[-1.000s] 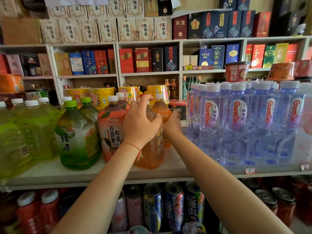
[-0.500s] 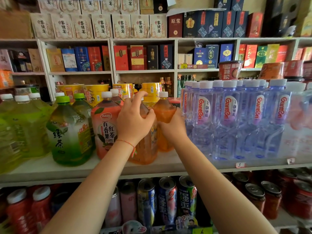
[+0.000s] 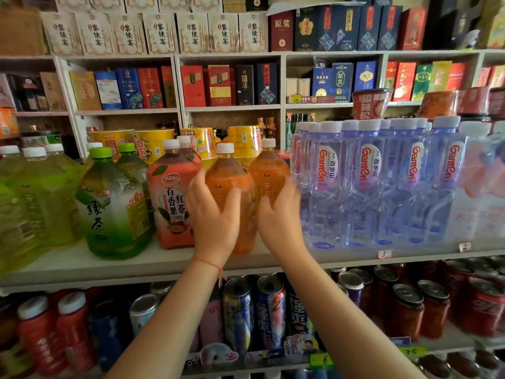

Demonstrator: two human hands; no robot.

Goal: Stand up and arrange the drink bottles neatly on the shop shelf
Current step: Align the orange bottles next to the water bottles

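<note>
Two orange tea bottles with white caps stand upright in the middle of the white shelf (image 3: 82, 266). My left hand (image 3: 213, 217) grips the body of the front orange bottle (image 3: 226, 179) from its left side, thumb on the front. My right hand (image 3: 278, 217) grips the lower body of the second orange bottle (image 3: 269, 170), which stands just right of and behind the first. The two bottles touch or nearly touch. A red-labelled fruit tea bottle (image 3: 172, 198) stands close on the left.
Large green tea bottles (image 3: 114, 209) fill the shelf's left part. A tight block of clear water bottles (image 3: 369, 181) stands right of my right hand. Yellow cups (image 3: 153, 143) sit behind. Cans (image 3: 270, 310) and red bottles (image 3: 68, 324) line the shelf below.
My left hand slid down from the front bottle's neck to its body, uncovering the cap. My right hand came forward onto the second orange bottle. The view shifted slightly.
</note>
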